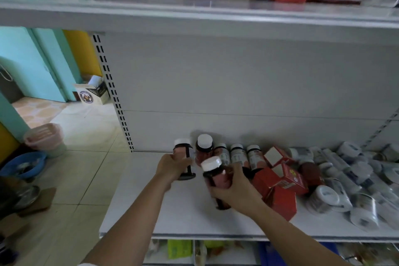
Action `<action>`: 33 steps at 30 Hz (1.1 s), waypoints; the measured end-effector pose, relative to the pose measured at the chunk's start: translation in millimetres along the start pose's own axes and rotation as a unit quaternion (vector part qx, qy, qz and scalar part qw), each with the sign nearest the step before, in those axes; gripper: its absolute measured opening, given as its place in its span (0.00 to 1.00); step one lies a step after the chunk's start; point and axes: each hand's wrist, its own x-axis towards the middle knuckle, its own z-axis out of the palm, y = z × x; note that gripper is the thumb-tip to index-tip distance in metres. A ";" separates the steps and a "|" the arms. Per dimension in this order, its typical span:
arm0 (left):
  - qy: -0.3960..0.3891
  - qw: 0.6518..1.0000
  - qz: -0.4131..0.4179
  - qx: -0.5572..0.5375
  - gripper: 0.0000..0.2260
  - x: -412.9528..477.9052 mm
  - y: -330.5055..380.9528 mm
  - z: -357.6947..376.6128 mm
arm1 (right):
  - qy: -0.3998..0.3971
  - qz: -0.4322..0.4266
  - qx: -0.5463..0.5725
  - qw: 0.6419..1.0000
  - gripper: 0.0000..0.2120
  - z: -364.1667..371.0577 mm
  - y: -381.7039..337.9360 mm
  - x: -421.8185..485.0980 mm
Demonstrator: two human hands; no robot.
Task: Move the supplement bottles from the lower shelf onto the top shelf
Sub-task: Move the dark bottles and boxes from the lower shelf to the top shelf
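My left grip [172,166] clasps an upright bottle [183,151], my right grip [234,188] a tilted bottle [212,174], both at the lower shelf [151,211]. More bottles [237,155] stand behind. Neither has reached the top shelf [129,13]; I judge most work remains.

Both forearms extended forward. Left grip [172,166] wraps the upright bottle [183,149]; right grip [233,188] wraps the tilted bottle [213,171].

Dark, white-capped supplement bottles [204,149] cluster, seemingly upright, on the lower shelf [172,211].
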 end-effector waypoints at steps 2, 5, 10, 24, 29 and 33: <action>-0.025 0.999 0.027 -0.023 0.11 -28.6 14.2 -14.8 | -0.022 0.020 0.100 0.994 0.28 -11.8 -21.8 -16.7; -0.067 0.995 0.062 -0.036 0.26 -74.1 34.3 -40.2 | -0.021 0.001 0.150 0.988 0.24 -25.1 -55.7 -44.4; -0.084 0.987 0.140 -0.006 0.22 -158.9 73.8 -84.4 | 0.013 -0.016 0.212 0.977 0.16 -44.2 -118.0 -99.2; -0.030 0.917 0.397 -0.005 0.27 -304.3 187.1 -183.7 | -0.018 -0.273 0.262 0.925 0.16 -99.1 -263.7 -209.1; -0.044 0.895 0.443 -0.012 0.28 -292.0 247.6 -200.2 | 0.018 -0.300 0.270 0.915 0.09 -125.8 -304.8 -182.7; -0.017 0.884 0.461 0.077 0.25 -264.9 282.9 -202.2 | 0.059 -0.310 0.186 0.930 0.24 -149.7 -318.3 -133.8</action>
